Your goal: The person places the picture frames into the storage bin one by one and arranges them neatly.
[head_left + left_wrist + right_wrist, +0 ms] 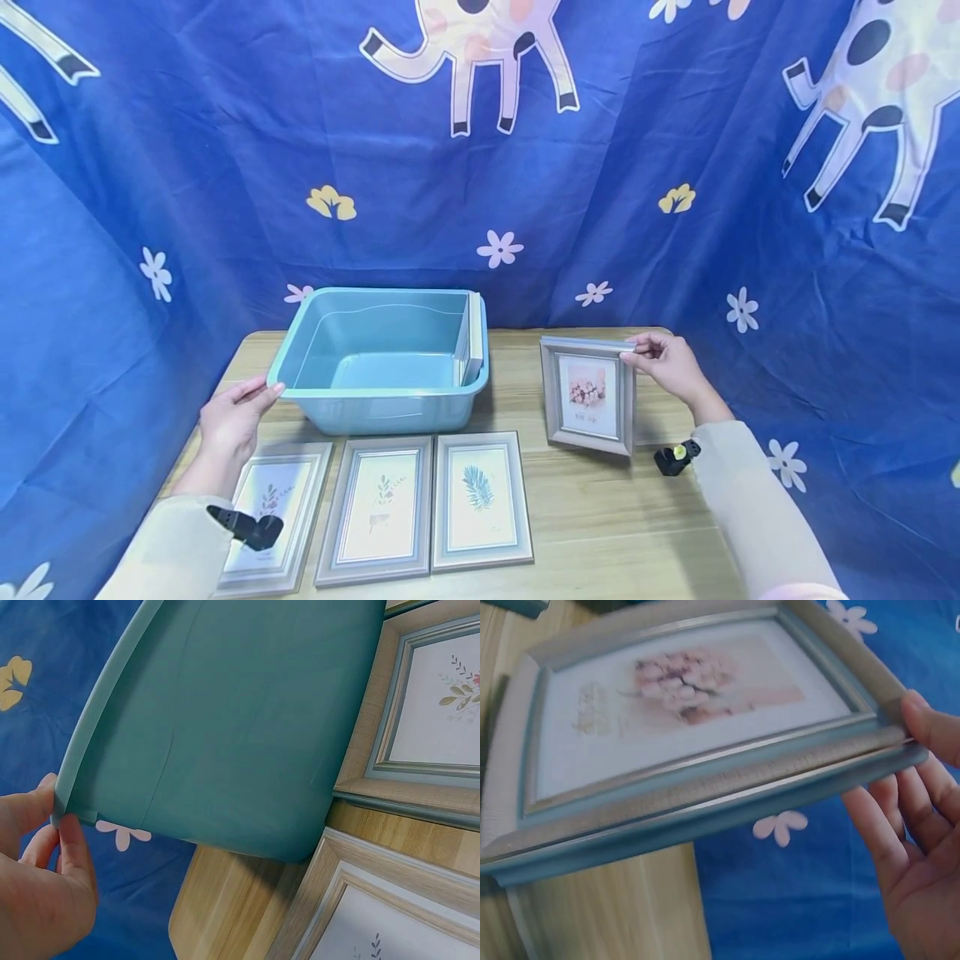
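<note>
My right hand (667, 362) pinches the top right corner of a picture frame (588, 396) with a pink flower print, held tilted upright over the right part of the table. The right wrist view shows the thumb on the front of this picture frame (682, 697) and the fingers behind its edge. With thumb and fingers, my left hand (232, 421) pinches the rim at the front left corner of a light blue plastic basin (390, 408). In the left wrist view the basin's wall (225, 735) fills the middle. Inside the basin, frames (470, 337) stand on edge against its right wall.
Three picture frames lie face up before the basin: a left one (273, 508) partly under my left forearm, a middle one (378, 508) and a right one with a blue leaf (482, 500). A blue patterned curtain (420, 200) surrounds the wooden table (600, 525).
</note>
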Demonstrator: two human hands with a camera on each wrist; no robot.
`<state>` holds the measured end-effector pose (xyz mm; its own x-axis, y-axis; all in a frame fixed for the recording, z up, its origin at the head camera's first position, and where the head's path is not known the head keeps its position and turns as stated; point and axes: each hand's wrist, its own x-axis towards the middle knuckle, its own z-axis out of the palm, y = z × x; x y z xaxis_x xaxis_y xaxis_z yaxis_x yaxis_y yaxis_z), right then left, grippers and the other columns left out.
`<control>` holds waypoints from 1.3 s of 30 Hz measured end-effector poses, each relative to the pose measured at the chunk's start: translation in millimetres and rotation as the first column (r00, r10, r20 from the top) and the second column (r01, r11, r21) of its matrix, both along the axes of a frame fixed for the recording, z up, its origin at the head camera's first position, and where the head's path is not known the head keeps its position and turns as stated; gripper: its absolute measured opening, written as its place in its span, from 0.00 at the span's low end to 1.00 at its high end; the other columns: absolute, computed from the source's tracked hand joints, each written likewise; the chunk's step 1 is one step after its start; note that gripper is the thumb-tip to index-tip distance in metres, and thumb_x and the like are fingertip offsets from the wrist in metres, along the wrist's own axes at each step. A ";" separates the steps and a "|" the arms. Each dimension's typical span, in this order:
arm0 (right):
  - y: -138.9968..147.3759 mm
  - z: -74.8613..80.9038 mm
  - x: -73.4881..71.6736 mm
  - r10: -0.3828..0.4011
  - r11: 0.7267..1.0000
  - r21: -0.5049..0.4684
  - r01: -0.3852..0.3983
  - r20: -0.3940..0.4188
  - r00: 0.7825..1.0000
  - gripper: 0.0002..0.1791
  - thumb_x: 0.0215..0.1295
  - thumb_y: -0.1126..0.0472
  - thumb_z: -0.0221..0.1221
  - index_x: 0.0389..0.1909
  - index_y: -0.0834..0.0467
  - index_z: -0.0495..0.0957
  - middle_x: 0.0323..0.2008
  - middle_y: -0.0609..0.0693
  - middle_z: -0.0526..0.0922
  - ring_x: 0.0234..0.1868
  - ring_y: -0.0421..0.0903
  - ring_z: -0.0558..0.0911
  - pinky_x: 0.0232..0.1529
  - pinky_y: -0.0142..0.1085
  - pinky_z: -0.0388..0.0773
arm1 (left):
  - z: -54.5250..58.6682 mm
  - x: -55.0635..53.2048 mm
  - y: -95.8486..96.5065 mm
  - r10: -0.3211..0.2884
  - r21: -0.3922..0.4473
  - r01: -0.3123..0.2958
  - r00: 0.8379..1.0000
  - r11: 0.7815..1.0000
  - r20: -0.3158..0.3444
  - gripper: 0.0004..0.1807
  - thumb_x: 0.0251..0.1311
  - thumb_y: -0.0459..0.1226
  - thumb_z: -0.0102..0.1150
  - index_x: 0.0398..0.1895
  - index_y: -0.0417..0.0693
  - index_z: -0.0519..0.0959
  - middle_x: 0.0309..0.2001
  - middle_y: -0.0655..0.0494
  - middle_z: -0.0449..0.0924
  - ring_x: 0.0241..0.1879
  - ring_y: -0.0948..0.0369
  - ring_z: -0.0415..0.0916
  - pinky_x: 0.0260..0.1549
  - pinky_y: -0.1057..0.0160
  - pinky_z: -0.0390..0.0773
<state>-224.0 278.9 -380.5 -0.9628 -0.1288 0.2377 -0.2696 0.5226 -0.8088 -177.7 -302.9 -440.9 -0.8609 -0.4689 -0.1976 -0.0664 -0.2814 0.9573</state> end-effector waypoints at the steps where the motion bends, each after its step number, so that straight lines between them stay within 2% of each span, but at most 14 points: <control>1: -3.6 3.9 1.9 -0.010 1.000 0.002 0.010 -0.016 1.000 0.12 0.57 0.72 0.65 0.40 0.76 0.77 0.30 0.62 0.79 0.26 0.37 0.78 0.27 0.32 0.84 | -0.3 -0.3 -0.2 0.000 -0.001 0.000 1.000 1.000 -0.001 0.15 0.51 0.21 0.65 0.33 0.51 0.84 0.24 0.64 0.81 0.28 0.72 0.79 0.33 0.78 0.80; 7: -12.8 7.6 -1.9 -0.058 0.993 -0.105 0.054 -0.037 0.998 0.14 0.58 0.71 0.65 0.41 0.75 0.77 0.28 0.60 0.80 0.25 0.35 0.78 0.29 0.38 0.85 | -1.7 -0.8 -1.0 0.000 0.009 0.000 1.000 1.000 -0.010 0.16 0.50 0.20 0.65 0.30 0.53 0.84 0.24 0.64 0.81 0.28 0.72 0.79 0.33 0.77 0.80; 12: -14.4 1.2 -13.3 -0.120 0.982 -0.156 0.111 -0.048 0.992 0.17 0.57 0.64 0.68 0.42 0.71 0.77 0.29 0.53 0.78 0.26 0.35 0.77 0.31 0.37 0.85 | -17.4 -6.2 -8.1 -0.005 -0.052 0.003 0.999 0.999 -0.045 0.19 0.48 0.23 0.69 0.45 0.41 0.82 0.26 0.63 0.82 0.30 0.70 0.80 0.35 0.75 0.81; 15: -20.8 4.6 -14.7 -0.134 0.977 -0.177 0.117 -0.084 0.987 0.17 0.57 0.63 0.68 0.40 0.71 0.77 0.30 0.55 0.78 0.27 0.37 0.77 0.30 0.34 0.85 | -19.8 -7.9 -8.6 0.000 -0.101 -0.002 1.000 0.995 -0.015 0.27 0.49 0.25 0.69 0.55 0.34 0.75 0.27 0.64 0.81 0.31 0.71 0.79 0.38 0.74 0.81; 19: -31.6 12.4 -13.5 -0.147 0.967 -0.225 0.117 -0.124 0.981 0.17 0.56 0.64 0.68 0.39 0.72 0.76 0.30 0.56 0.77 0.27 0.37 0.77 0.28 0.29 0.84 | -4.8 -2.3 -1.2 0.004 -0.046 -0.003 1.000 0.999 0.029 0.21 0.51 0.23 0.67 0.50 0.41 0.80 0.26 0.65 0.80 0.30 0.72 0.79 0.36 0.76 0.80; 22: -40.5 18.2 -12.3 -0.180 0.959 -0.247 0.137 -0.162 0.970 0.17 0.54 0.65 0.70 0.40 0.71 0.78 0.28 0.54 0.76 0.26 0.36 0.77 0.26 0.27 0.82 | 0.2 0.3 1.1 0.005 0.011 -0.005 1.000 1.000 0.007 0.15 0.50 0.21 0.66 0.34 0.51 0.84 0.25 0.64 0.81 0.28 0.72 0.79 0.33 0.77 0.80; 25: -50.2 24.4 -10.9 -0.220 0.957 -0.241 0.163 -0.233 0.947 0.16 0.52 0.65 0.71 0.39 0.69 0.79 0.27 0.53 0.76 0.25 0.36 0.77 0.24 0.24 0.80 | -1.4 -0.1 0.7 0.005 -0.007 -0.005 1.000 1.000 -0.006 0.16 0.49 0.22 0.67 0.34 0.52 0.85 0.25 0.64 0.81 0.28 0.72 0.79 0.33 0.77 0.80; 27: -56.8 28.7 -9.9 -0.243 0.954 -0.244 0.176 -0.280 0.929 0.16 0.51 0.65 0.71 0.38 0.68 0.80 0.26 0.52 0.77 0.25 0.36 0.76 0.25 0.23 0.78 | -3.4 -0.1 0.4 0.007 -0.041 -0.008 1.000 0.999 -0.010 0.17 0.48 0.23 0.69 0.41 0.47 0.84 0.25 0.65 0.81 0.29 0.72 0.79 0.34 0.76 0.80; 28: -60.0 30.8 -9.4 -0.253 0.951 -0.250 0.180 -0.301 0.919 0.15 0.51 0.65 0.72 0.38 0.67 0.80 0.26 0.52 0.77 0.25 0.36 0.76 0.25 0.23 0.77 | -9.7 -1.8 -3.9 -0.002 -0.034 0.000 0.999 0.999 -0.045 0.17 0.48 0.23 0.69 0.42 0.44 0.84 0.25 0.63 0.81 0.29 0.71 0.80 0.34 0.76 0.81; 31: -69.5 36.9 -8.6 -0.286 0.939 -0.288 0.189 -0.343 0.895 0.15 0.51 0.65 0.72 0.37 0.67 0.81 0.26 0.52 0.79 0.25 0.37 0.75 0.27 0.23 0.75 | -19.4 -5.8 -8.4 -0.001 -0.113 -0.003 0.999 0.994 -0.038 0.24 0.48 0.25 0.70 0.52 0.37 0.78 0.27 0.63 0.81 0.31 0.70 0.80 0.37 0.74 0.81; 32: -72.5 38.9 -8.5 -0.297 0.933 -0.304 0.192 -0.352 0.887 0.15 0.51 0.65 0.72 0.37 0.67 0.81 0.26 0.52 0.79 0.25 0.37 0.75 0.27 0.24 0.74 | -22.8 -7.3 -11.2 -0.006 -0.094 0.002 0.999 0.996 -0.038 0.26 0.48 0.25 0.71 0.54 0.34 0.76 0.29 0.62 0.82 0.32 0.70 0.80 0.39 0.73 0.81; 34: -78.5 43.2 -8.1 -0.318 0.921 -0.338 0.193 -0.368 0.874 0.15 0.50 0.65 0.72 0.37 0.68 0.81 0.26 0.53 0.80 0.25 0.36 0.75 0.28 0.24 0.74 | -40.3 -15.9 -23.2 -0.013 -0.078 0.008 0.998 0.997 -0.061 0.26 0.47 0.25 0.71 0.53 0.34 0.77 0.31 0.58 0.83 0.33 0.67 0.81 0.39 0.72 0.81; 35: -81.9 45.9 -7.3 -0.328 0.915 -0.354 0.193 -0.375 0.867 0.15 0.50 0.65 0.72 0.37 0.68 0.80 0.26 0.54 0.80 0.25 0.36 0.74 0.28 0.24 0.74 | -45.1 -19.4 -27.0 -0.014 -0.111 0.010 0.999 0.994 -0.032 0.27 0.48 0.26 0.71 0.55 0.35 0.76 0.33 0.59 0.83 0.35 0.68 0.81 0.41 0.71 0.81; 39: -98.9 64.0 3.9 -0.356 0.898 -0.399 0.186 -0.409 0.840 0.15 0.51 0.69 0.71 0.37 0.73 0.79 0.25 0.58 0.79 0.25 0.34 0.74 0.28 0.23 0.73 | -87.6 -39.3 -56.1 -0.032 -0.072 0.026 0.996 0.997 -0.083 0.23 0.46 0.26 0.72 0.49 0.44 0.82 0.38 0.55 0.84 0.38 0.65 0.82 0.41 0.69 0.82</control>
